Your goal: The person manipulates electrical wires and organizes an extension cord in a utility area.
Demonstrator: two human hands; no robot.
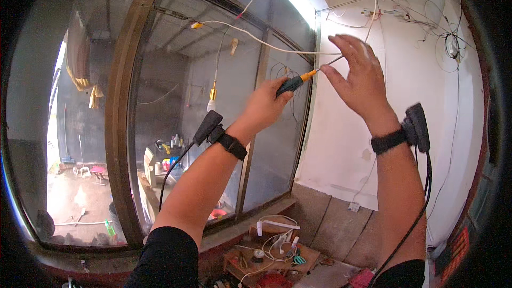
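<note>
My left hand (pixel 272 99) grips a dark screwdriver (pixel 288 86) with an orange collar, its thin shaft angled up to the right. My right hand (pixel 354 77) is raised beside the shaft, fingers spread and slightly curved, thumb close to it; whether the thumb touches it I cannot tell. A white cord (pixel 277 48) runs across just above the screwdriver to behind my right fingers, where the shaft's tip is hard to make out. Another cord hangs from above there. Left of my hands, a bulb (pixel 212 105) in a gold holder hangs on a wire.
Framed glass panes (pixel 122 112) fill the left, with a cluttered room beyond. A white wall (pixel 336 117) with loose wiring (pixel 452 42) stands to the right. Below, a low wooden table (pixel 237 266) holds cables, teal scissors (pixel 298 260) and small items.
</note>
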